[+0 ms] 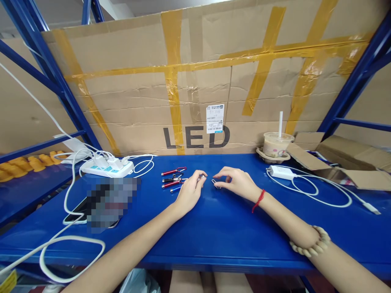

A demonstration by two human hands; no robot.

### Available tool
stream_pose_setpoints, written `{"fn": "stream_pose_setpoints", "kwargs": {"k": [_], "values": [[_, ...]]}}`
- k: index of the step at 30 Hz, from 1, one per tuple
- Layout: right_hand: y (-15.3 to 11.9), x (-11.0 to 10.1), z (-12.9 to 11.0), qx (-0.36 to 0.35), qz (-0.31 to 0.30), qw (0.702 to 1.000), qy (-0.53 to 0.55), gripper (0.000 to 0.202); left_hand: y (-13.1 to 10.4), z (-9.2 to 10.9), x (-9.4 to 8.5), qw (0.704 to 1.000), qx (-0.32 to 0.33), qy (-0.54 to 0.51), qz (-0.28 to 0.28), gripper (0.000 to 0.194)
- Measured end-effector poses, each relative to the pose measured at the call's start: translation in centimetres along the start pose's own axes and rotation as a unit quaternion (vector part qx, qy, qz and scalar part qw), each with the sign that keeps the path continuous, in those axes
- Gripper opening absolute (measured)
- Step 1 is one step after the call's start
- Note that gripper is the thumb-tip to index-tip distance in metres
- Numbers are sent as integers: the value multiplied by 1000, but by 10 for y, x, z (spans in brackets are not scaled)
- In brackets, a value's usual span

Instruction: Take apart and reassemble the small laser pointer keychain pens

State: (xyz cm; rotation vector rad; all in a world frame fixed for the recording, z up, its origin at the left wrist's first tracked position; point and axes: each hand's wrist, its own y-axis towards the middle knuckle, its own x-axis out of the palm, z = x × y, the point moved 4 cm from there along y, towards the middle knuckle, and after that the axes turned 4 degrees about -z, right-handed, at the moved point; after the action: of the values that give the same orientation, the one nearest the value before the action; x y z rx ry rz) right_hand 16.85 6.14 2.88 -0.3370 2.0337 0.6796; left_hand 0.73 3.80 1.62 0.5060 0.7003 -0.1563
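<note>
My left hand (192, 188) is closed, thumb and fingers pinched together around a small item whose pale tip barely shows. Facing it across a narrow gap, my right hand (235, 181) has its thumb and fingers curled at a small silver wire clip (214, 183). Part of that clip is hidden by the fingers. Just left of my left hand lie several slim pen-like lights with clips: a red one (170, 172) at the back, a black one (168, 180), another red one (170, 185) and a blue one (175, 189), partly covered by the hand.
On the left of the blue table (232, 240) are a white power strip (106, 167), a phone (82, 211) and loose cables. A drink cup (276, 144), a white charger (281, 172) and an opened carton (351, 162) stand right. Taped cardboard (137, 101) walls the back.
</note>
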Motion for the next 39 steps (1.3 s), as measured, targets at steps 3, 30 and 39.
{"fn": "stream_pose_setpoints", "kwargs": {"k": [3, 30, 39], "values": [[1, 2, 5, 12, -54, 998, -11, 20, 0, 1, -1, 1000, 10, -10, 10, 23], [5, 8, -8, 32, 104, 969, 223, 29, -11, 21, -4, 997, 36, 55, -33, 26], [3, -7, -12, 49, 171, 959, 220, 25, -11, 26, -2, 997, 34, 49, -48, 24]]}}
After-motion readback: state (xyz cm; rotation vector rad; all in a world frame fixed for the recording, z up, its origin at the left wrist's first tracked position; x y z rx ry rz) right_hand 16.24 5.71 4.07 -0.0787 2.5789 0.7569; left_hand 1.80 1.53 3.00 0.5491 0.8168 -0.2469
